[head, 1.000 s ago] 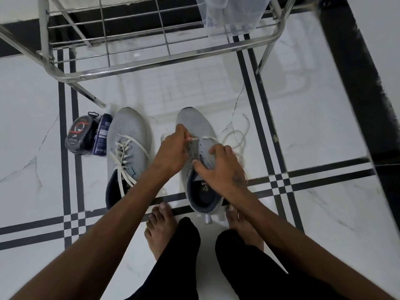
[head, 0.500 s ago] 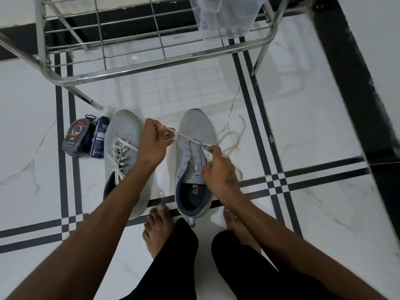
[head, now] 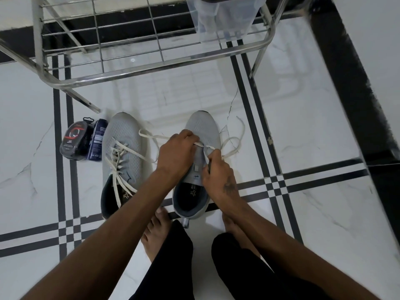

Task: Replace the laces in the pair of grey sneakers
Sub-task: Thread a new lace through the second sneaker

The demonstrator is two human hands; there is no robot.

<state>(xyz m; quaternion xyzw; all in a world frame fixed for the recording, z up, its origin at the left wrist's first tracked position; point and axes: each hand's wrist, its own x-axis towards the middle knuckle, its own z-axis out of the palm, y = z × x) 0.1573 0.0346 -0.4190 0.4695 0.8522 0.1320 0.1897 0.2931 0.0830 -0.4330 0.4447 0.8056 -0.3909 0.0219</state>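
Observation:
Two grey sneakers stand side by side on the white floor. The left sneaker (head: 121,148) has a loose cream lace (head: 118,161) threaded through it. Over the right sneaker (head: 202,126) both my hands work a cream lace (head: 232,148) whose free ends trail on the floor to the right and left. My left hand (head: 176,151) pinches the lace at the eyelets near the toe end. My right hand (head: 217,172) pinches the lace at the shoe's right edge. The eyelets lie mostly hidden under my hands.
A black round pack (head: 73,140) and a dark blue box (head: 97,142) lie left of the left sneaker. A steel wire rack (head: 151,68) stands just beyond the shoes, a clear plastic box (head: 223,16) on it. My bare feet (head: 157,232) rest behind the sneakers.
My left hand, which had pulled the lace out to the left half a second ago, has come back over the right sneaker's eyelets. My right hand stays at the shoe's right edge.

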